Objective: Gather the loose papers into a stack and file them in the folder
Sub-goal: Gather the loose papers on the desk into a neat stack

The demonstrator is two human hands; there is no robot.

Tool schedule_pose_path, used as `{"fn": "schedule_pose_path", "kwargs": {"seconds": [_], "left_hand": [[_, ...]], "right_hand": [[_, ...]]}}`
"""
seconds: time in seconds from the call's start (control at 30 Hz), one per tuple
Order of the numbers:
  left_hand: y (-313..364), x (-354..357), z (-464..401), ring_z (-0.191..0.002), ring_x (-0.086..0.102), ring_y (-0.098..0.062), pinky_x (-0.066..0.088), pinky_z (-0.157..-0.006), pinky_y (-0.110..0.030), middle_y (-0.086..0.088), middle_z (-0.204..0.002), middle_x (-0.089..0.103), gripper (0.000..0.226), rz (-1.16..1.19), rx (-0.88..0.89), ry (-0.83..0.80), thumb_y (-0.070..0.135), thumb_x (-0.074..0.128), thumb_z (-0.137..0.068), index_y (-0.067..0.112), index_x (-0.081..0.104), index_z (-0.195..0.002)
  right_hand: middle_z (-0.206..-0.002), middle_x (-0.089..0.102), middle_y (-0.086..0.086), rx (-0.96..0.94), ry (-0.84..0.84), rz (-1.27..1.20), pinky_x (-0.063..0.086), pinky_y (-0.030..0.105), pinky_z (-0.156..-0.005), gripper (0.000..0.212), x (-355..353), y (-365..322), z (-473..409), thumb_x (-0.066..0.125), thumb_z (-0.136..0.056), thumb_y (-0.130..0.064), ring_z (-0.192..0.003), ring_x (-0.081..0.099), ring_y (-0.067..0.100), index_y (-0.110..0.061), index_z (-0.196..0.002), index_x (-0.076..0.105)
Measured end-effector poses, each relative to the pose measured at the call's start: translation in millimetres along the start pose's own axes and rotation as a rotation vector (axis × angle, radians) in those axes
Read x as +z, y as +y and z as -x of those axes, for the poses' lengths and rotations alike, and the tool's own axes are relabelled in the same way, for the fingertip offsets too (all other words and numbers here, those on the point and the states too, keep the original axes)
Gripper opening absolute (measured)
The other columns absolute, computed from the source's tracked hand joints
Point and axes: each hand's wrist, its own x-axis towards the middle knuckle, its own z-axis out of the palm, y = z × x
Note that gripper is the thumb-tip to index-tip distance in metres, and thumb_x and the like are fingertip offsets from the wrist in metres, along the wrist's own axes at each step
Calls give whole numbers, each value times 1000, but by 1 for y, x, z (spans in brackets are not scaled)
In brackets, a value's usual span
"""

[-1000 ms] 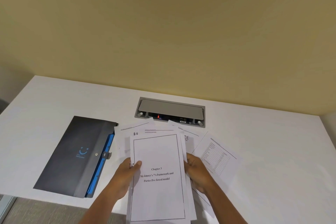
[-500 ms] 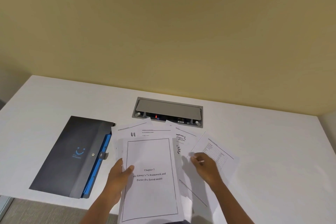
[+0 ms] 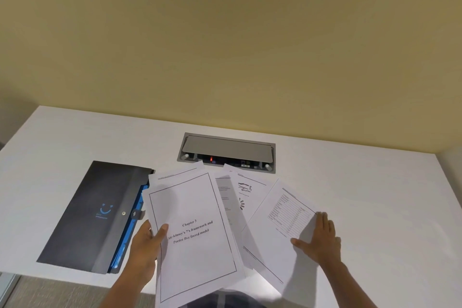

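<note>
My left hand grips the left edge of a stack of papers whose top sheet reads "Chapter 3", thumb on top, the stack tilted and overhanging the table's front edge. Fanned out to its right lie more loose sheets. My right hand rests flat, fingers spread, on the right edge of a sheet with a printed table. The dark grey folder, with blue pockets showing along its right side, lies on the white table left of the papers.
A grey cable box with a half-raised lid is set into the white table just behind the papers. A yellow wall rises behind the table. The table's front edge runs under my forearms.
My right hand let go of the stack and moved right onto the sheet with the table. The stack in my left hand tilted and shifted slightly left.
</note>
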Motion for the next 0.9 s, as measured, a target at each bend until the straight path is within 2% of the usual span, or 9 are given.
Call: {"fn": "schedule_pose_path", "kwargs": {"seconds": [0.2, 0.33, 0.5, 0.6, 0.67, 0.73, 0.8, 0.87, 0.9], "left_hand": [[1, 6, -2, -95, 72, -33, 60, -76, -51, -10, -114, 72, 33, 18, 1, -18, 17, 64, -98, 20, 54, -130], [3, 6, -2, -97, 74, -34, 63, -66, -41, -7, -112, 75, 31, 16, 12, -32, 19, 65, -98, 21, 56, -128], [8, 9, 0, -94, 72, -30, 58, -86, -59, -4, -111, 72, 33, -1, 26, -46, 21, 65, -97, 21, 53, -128], [7, 8, 1, -89, 69, -22, 55, -90, -60, 3, -105, 69, 32, 10, 23, -53, 20, 64, -98, 22, 51, -127], [5, 5, 0, -95, 71, -27, 56, -91, -61, -3, -113, 72, 35, 7, 17, -64, 22, 65, -97, 23, 52, -130], [3, 2, -2, -101, 73, -33, 59, -89, -62, -8, -118, 73, 38, 9, 7, -74, 22, 66, -97, 24, 54, -132], [3, 0, -3, -101, 74, -35, 62, -83, -58, -9, -118, 74, 39, 19, 9, -85, 21, 66, -97, 23, 54, -134], [4, 0, -2, -101, 75, -35, 63, -78, -55, -10, -119, 73, 41, 10, 19, -95, 21, 66, -97, 22, 52, -136], [4, -1, -2, -102, 74, -35, 63, -80, -57, -10, -120, 73, 44, 4, 20, -98, 23, 66, -97, 22, 51, -138]], "right_hand": [[-154, 49, 8, -19, 104, -23, 49, 51, -100, 132, -1, -11, 12, 90, -58, -62, -140, 44, 34, -6, -159, 26], [-147, 51, 8, 6, 87, -180, 54, 50, -93, 119, 2, -18, 23, 93, -69, -38, -130, 50, 34, -15, -161, 21], [-151, 41, 17, 163, 139, -571, 51, 55, -97, 121, 0, -31, 40, 94, -68, -4, -130, 54, 43, -13, -161, 18], [-143, 51, 25, 277, 187, -696, 50, 58, -104, 119, -2, -34, 45, 95, -63, 1, -128, 55, 47, -12, -155, 20], [-141, 57, 28, 335, 184, -724, 51, 56, -102, 112, -3, -36, 49, 91, -70, 0, -124, 59, 49, -14, -156, 21], [-138, 62, 26, 385, 201, -724, 51, 54, -98, 99, -5, -38, 52, 85, -80, -4, -122, 62, 48, -16, -157, 25], [-126, 70, 20, 402, 221, -727, 53, 51, -92, 71, -6, -38, 54, 79, -85, -9, -112, 67, 44, -18, -145, 43], [-105, 74, 13, 379, 253, -715, 57, 49, -86, 26, -11, -38, 56, 76, -88, -12, -96, 69, 40, -15, -110, 63], [-96, 73, 9, 354, 269, -715, 58, 49, -83, 12, -14, -38, 57, 74, -89, -13, -90, 68, 38, -15, -94, 64]]}}
